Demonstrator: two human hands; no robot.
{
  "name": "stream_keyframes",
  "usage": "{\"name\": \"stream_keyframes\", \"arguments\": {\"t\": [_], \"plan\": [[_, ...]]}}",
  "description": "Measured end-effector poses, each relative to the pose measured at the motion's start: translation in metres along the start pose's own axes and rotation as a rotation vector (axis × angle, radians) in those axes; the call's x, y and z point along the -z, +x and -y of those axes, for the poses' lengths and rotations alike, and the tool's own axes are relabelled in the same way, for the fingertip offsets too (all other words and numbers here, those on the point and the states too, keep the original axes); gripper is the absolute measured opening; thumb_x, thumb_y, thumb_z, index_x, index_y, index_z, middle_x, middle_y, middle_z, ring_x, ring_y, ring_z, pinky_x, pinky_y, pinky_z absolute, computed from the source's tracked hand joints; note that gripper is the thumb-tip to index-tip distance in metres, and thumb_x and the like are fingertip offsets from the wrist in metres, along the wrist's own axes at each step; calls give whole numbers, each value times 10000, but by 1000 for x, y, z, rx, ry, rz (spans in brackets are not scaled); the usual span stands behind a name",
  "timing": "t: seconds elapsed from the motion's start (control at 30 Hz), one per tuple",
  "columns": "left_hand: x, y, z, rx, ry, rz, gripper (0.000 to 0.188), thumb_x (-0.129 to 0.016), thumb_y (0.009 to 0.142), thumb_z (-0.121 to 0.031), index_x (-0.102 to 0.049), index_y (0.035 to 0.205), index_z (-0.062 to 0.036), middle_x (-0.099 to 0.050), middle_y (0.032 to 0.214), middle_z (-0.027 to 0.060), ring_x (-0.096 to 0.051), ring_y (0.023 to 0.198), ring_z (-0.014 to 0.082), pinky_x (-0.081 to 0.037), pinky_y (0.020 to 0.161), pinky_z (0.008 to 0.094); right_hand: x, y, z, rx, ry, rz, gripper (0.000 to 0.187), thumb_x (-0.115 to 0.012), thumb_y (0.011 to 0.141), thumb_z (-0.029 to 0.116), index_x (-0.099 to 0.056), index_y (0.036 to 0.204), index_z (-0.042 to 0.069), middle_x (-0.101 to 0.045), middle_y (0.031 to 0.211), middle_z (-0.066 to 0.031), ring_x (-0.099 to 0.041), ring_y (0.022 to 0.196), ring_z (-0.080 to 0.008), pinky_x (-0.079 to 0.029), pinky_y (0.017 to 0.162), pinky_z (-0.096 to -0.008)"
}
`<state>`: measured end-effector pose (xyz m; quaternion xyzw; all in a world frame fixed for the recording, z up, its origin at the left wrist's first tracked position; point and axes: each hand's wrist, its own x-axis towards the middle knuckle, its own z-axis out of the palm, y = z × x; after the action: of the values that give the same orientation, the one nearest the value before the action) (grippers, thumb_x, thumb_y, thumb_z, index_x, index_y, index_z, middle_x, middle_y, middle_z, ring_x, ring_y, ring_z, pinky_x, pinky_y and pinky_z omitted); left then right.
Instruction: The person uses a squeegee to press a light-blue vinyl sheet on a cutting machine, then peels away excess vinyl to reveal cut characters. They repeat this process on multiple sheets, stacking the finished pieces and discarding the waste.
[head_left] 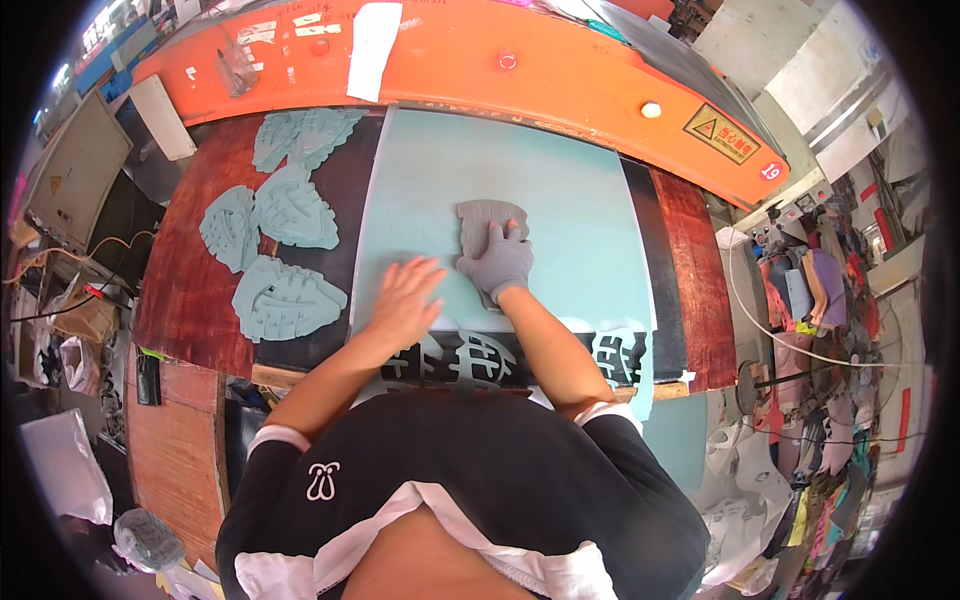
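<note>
A pale blue-green sheet (420, 190) lies across the dark cutting board in front of me. My right hand (499, 264), in a grey glove with some fingertips bare, grips a flat grey cutting die (484, 216) resting near the sheet's middle. Part of the die is hidden under the palm. My bare left hand (405, 300) is over the sheet's left front area, fingers stretched out and holding nothing. Left of the sheet are several stacks of cut blue-green pieces with slots (290, 300). Along the near edge hangs slotted leftover sheet (485, 357).
An orange press beam (450, 60) spans the far side, with a white paper strip (374, 50) hanging on it. Reddish-brown table boards (695, 270) flank the work area. At the right hang many coloured pieces (820, 280); a grey cabinet (75, 165) stands at the left.
</note>
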<state>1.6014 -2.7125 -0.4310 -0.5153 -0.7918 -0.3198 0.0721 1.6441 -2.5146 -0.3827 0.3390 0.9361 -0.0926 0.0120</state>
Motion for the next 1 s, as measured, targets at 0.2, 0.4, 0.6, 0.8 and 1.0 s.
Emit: {"name": "stream_keyframes", "arguments": {"t": [0.2,0.4,0.6,0.8,1.0], "plan": [[-36,11,0,-89,172,117,469,-564,867,-316,-509,1275,-93,-431,1385,79,-344,1303,296,-275,1028,529,-18,8,-30,94,328,-211,824,-751,626,406,-469,1312,50,-393,1373,-215,-522,1082,-348,-455,896,-402],[-41,10,4,-80,158,112,458,-583,855,-307,-524,1252,-87,-444,1371,83,-371,1283,303,-288,1017,532,10,23,-97,-81,1262,-48,748,-752,637,316,-494,1263,-1,-417,1305,-220,-457,1186,-341,-421,957,-369],[-40,15,-1,-75,146,121,444,-574,863,-314,-538,1240,-83,-455,1365,84,-377,1283,300,-274,1027,539,19,14,-127,-17,228,-323,735,-758,588,398,-571,1201,38,-496,1256,-197,-551,1037,-333,-479,866,-386],[-41,18,-3,-83,153,119,438,-583,858,-301,-539,1237,-86,-459,1360,82,-374,1279,297,-280,1026,538,12,12,-132,-26,75,-351,776,-735,545,489,-600,1192,81,-502,1295,-191,-576,956,-376,-483,861,-405],[-41,24,-4,-87,156,106,444,-600,842,-272,-535,1239,-86,-457,1359,88,-377,1274,305,-289,1017,528,15,14,-137,5,50,-326,774,-730,533,490,-611,1181,85,-504,1290,-177,-557,974,-371,-485,851,-405]]}}
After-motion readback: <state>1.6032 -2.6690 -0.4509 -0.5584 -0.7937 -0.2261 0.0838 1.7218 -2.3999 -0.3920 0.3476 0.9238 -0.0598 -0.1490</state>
